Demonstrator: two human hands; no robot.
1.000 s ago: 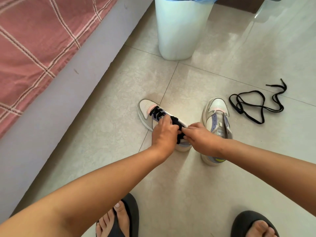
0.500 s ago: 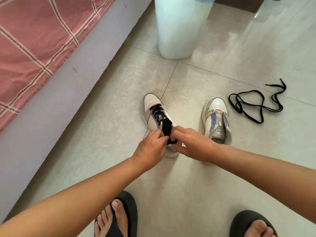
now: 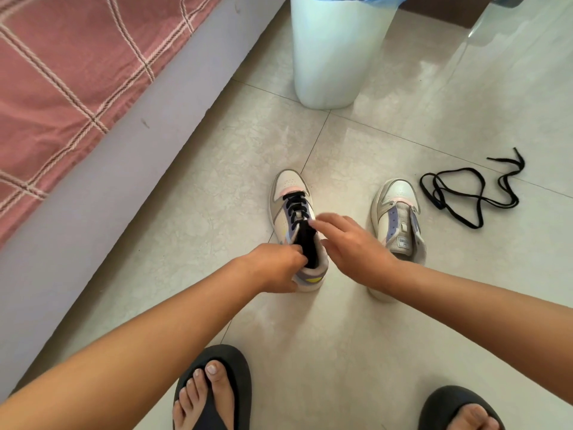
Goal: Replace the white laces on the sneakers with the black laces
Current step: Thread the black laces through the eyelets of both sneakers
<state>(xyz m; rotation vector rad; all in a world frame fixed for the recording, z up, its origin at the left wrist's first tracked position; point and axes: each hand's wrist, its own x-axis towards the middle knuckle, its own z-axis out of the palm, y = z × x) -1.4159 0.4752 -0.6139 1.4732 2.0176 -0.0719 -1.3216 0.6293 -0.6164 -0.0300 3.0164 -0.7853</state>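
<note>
Two pale sneakers stand on the tiled floor, toes pointing away from me. The left sneaker (image 3: 290, 209) carries a black lace (image 3: 296, 203) through its eyelets. My left hand (image 3: 276, 266) grips that shoe at the heel collar. My right hand (image 3: 350, 243) hovers just right of its opening with fingers spread and relaxed, fingertips near the tongue, holding nothing. The right sneaker (image 3: 398, 212) has bare eyelets and no lace. A second black lace (image 3: 465, 193) lies loose in loops on the floor to its right.
A white bin (image 3: 335, 54) with a blue liner stands beyond the shoes. A bed with a pink checked cover (image 3: 68, 66) and grey side panel (image 3: 124, 169) runs along the left. My feet in black flip-flops (image 3: 217, 389) are near the bottom edge.
The laced sneaker has turned from slanting to pointing straight away. My right hand let go of the lace ends and opened. My left hand slid back to the heel.
</note>
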